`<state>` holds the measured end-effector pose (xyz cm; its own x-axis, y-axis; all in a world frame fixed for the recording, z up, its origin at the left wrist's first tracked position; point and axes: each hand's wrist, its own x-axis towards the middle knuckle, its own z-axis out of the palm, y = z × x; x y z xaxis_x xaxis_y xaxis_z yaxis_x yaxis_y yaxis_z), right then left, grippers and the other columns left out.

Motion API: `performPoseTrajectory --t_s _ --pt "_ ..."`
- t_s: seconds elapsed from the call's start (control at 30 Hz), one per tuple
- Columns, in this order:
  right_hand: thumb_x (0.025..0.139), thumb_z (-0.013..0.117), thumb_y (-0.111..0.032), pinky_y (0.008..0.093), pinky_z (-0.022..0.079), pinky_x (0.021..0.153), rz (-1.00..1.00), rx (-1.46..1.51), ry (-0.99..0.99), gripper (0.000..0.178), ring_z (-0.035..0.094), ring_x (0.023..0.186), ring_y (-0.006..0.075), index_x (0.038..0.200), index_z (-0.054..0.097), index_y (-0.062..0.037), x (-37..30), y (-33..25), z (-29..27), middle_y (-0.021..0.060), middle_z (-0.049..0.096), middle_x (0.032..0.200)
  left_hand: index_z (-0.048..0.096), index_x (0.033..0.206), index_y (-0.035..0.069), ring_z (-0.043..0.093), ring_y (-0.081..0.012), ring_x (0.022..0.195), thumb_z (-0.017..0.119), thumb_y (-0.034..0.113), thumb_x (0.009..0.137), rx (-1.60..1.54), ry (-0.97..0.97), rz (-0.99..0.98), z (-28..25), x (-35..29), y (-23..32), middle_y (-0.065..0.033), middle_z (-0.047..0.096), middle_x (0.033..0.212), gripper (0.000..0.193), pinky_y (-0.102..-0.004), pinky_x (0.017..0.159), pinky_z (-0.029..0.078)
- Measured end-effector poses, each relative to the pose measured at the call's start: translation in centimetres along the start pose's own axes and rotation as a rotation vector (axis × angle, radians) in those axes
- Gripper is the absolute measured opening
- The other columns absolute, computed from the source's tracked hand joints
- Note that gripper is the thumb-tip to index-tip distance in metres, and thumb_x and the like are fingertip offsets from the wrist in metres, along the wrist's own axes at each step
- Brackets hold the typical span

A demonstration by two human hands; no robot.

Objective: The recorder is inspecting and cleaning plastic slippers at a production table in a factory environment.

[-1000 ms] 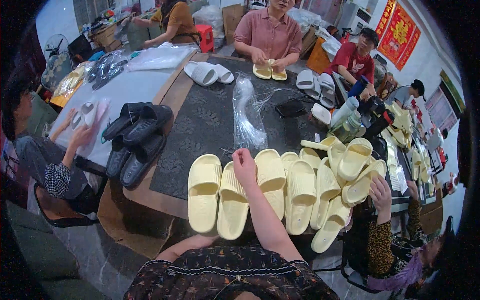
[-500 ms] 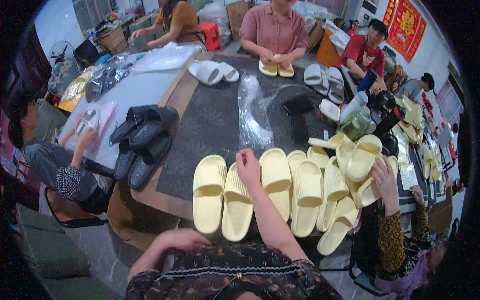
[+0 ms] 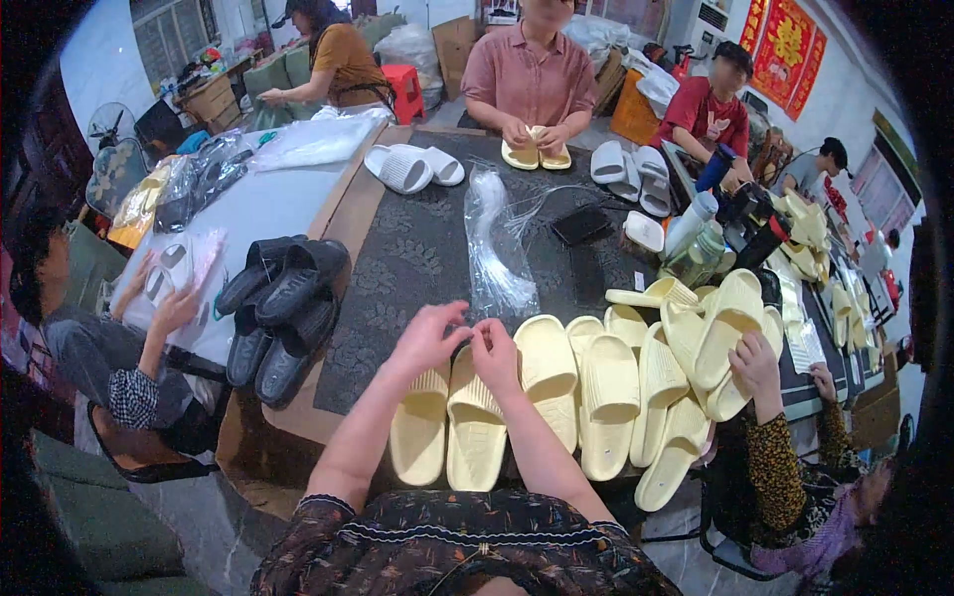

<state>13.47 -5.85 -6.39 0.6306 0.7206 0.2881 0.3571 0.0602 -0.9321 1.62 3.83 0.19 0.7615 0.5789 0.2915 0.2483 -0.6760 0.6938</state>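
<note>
Just above a pair of pale yellow slide slippers, my two hands nearly meet at the fingertips. The left hand curves inward with a gap between thumb and fingers, and no object shows in it. My right hand is closed in a pinch; whatever its fingertips hold is too small to make out. The left slipper of the pair is partly covered by my left forearm. Beyond my hands lies a clear plastic bag of thin transparent strands, some spilling out to the right.
More yellow slippers line the near edge, piling up rightward, where a neighbour's hand touches one. Black slippers stand left; grey pairs lie at the far side. A black box and bottles sit right. Other people work around the table.
My left hand has come up from near my body to meet the right over the slippers. The right hand has shifted slightly, staying pinched. The view has tilted a little.
</note>
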Motion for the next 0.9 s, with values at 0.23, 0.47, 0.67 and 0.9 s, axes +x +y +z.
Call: performPoseTrajectory --t_s 0.23,0.47,0.67,0.9 --pt "0.094 0.059 -0.013 0.0236 0.045 0.063 0.057 -0.026 -0.017 0.010 0.053 0.069 0.0065 0.096 0.056 -0.0029 -0.3 -0.4 -0.2 0.0012 0.058 0.077 0.068 0.099 0.004 0.065 -0.0170 0.072 0.066 0.017 0.087 -0.368 0.067 -0.284 3.4 -1.4 -2.9 -0.0090 0.069 0.083 0.018 -0.0304 0.068 0.052" --pt "0.094 0.059 -0.015 0.0276 0.045 0.059 0.057 -0.008 -0.036 0.013 0.054 0.063 0.0106 0.093 0.056 -0.0029 -0.4 -0.9 0.0 0.0032 0.057 0.071 0.069 0.094 0.001 0.062 -0.0081 0.076 0.070 0.013 0.084 -0.628 0.099 -0.294 3.4 -1.5 -5.1 -0.0030 0.069 0.083 0.016 -0.0242 0.070 0.050" --pt "0.095 0.059 -0.018 0.0260 0.045 0.062 0.062 -0.061 -0.026 0.015 0.052 0.067 0.0090 0.095 0.057 -0.0025 0.0 -1.3 -0.4 0.0030 0.057 0.075 0.070 0.088 0.001 0.060 -0.0067 0.072 0.071 0.012 0.083 -0.622 0.142 -0.279 2.9 -1.0 -4.0 -0.0019 0.069 0.078 0.013 -0.0235 0.066 0.049" --pt "0.094 0.059 -0.017 0.0267 0.044 0.062 0.098 -0.095 -0.107 0.014 0.053 0.066 0.0112 0.095 0.058 -0.0031 -0.5 -1.6 -0.4 0.0049 0.058 0.075 0.070 0.088 0.001 0.060 -0.0065 0.071 0.072 0.011 0.082 -0.605 0.060 -0.299 3.5 -1.4 -4.6 -0.0016 0.068 0.078 0.012 -0.0232 0.067 0.050"
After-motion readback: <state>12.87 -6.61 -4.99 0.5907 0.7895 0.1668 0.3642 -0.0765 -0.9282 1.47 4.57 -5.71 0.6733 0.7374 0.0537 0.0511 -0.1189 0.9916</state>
